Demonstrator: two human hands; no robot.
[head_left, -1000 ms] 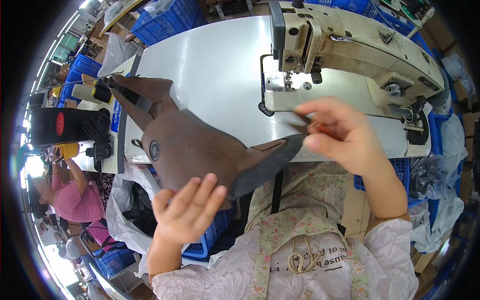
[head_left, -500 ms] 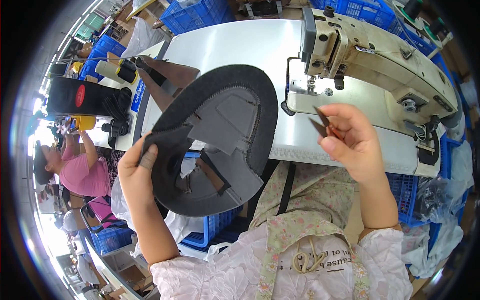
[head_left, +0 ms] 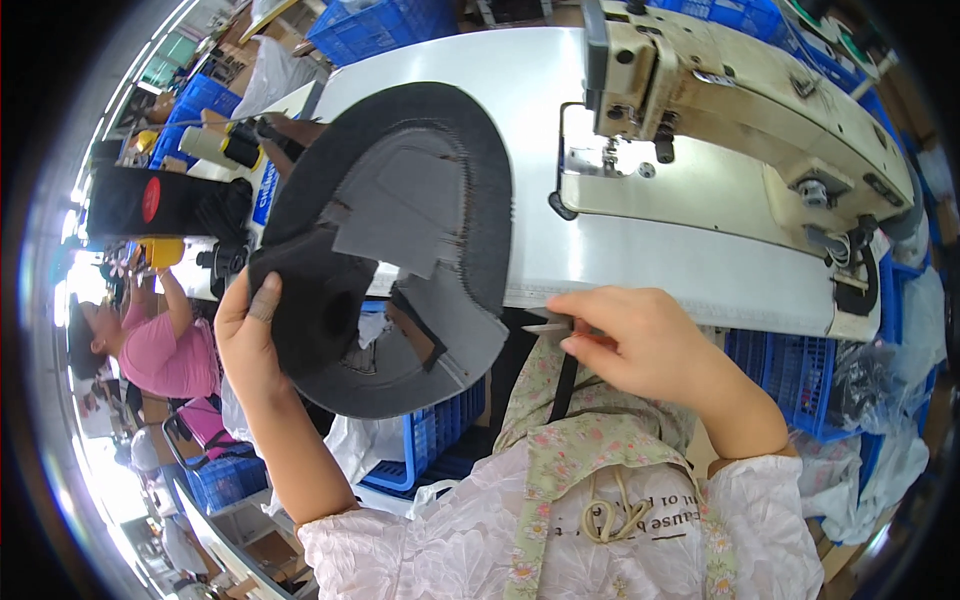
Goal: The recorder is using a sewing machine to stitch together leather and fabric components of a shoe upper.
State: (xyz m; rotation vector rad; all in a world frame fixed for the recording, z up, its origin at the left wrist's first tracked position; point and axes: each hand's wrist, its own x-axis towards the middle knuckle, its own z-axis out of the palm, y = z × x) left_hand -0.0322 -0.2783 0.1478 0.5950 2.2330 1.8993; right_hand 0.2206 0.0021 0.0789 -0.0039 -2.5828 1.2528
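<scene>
The left hand (head_left: 252, 335) grips the dark grey workpiece (head_left: 395, 215) by its edge at about 8 o'clock, the thumb lying on the near face and the other fingers mostly hidden behind it. From that hand the workpiece spreads out toward 2 o'clock, held up in front of the worktop (head_left: 540, 260), its hollow inner side facing the camera. A wide, darker rim curves round it from 9 o'clock over 12 to 3 o'clock, with a stitched seam along its inside. Through a gap in its lower half, toward 5 o'clock, a brown strip (head_left: 412, 335) shows.

The right hand (head_left: 630, 340) is closed around small snips (head_left: 543, 328), thumb and fingers pinched together; the grip hides the handle. The blades point to 9 o'clock and in this view end just beside the workpiece's rim; it cannot be told whether they stand nearer or farther than it. From the right hand, the bulk of the workpiece lies toward 10 o'clock.

A cream sewing machine (head_left: 740, 130) stands on the worktop between 12 and 2 o'clock from the right hand, well apart from the workpiece. A blue crate (head_left: 448, 425) shows below the workpiece, toward 5 o'clock from its middle.
</scene>
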